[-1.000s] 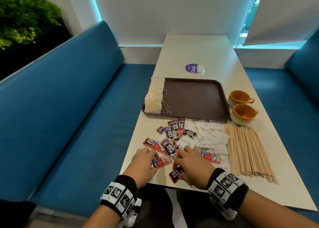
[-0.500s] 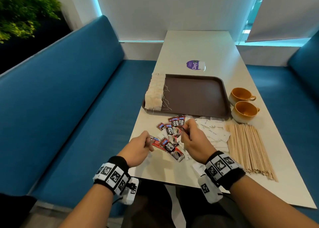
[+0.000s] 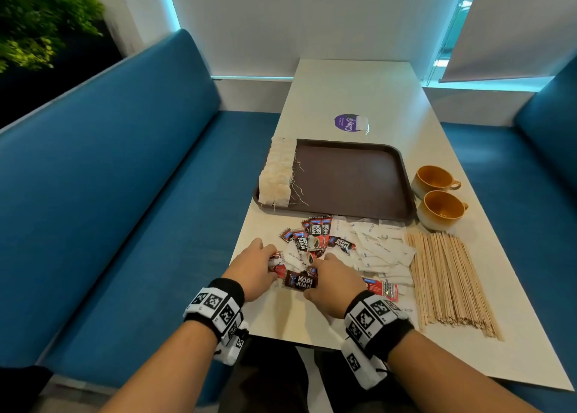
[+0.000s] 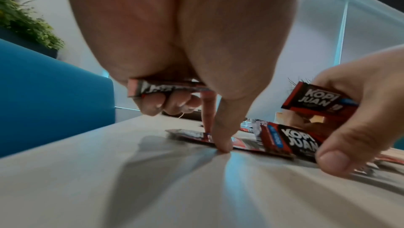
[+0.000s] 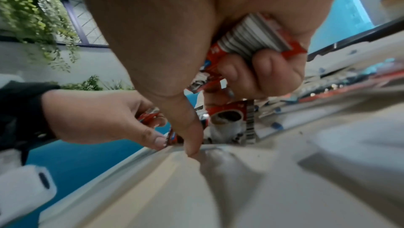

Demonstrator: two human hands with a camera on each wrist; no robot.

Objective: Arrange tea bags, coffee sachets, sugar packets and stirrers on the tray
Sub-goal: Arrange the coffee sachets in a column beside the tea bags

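Red-and-black coffee sachets [image 3: 315,236] lie scattered on the table in front of a brown tray [image 3: 352,178]. A row of tea bags [image 3: 278,175] stands along the tray's left side. White sugar packets [image 3: 377,250] and wooden stirrers [image 3: 446,278] lie to the right. My left hand [image 3: 254,267] holds a coffee sachet [image 4: 166,89] in its curled fingers, while its thumb [image 4: 223,138] presses another against the table. My right hand [image 3: 331,280] grips a bunch of coffee sachets [image 5: 253,41], and its thumb [image 5: 190,138] touches the table.
Two orange cups [image 3: 437,194] stand right of the tray. A purple sticker [image 3: 348,122] with a lone tea bag lies beyond it. Blue bench seats [image 3: 125,194] flank the table on both sides. The near table edge [image 3: 312,342] is just under my wrists.
Both hands came back down toward the near sachets after lifting forward over the pile. Each now holds sachets and reaches for more on the table.
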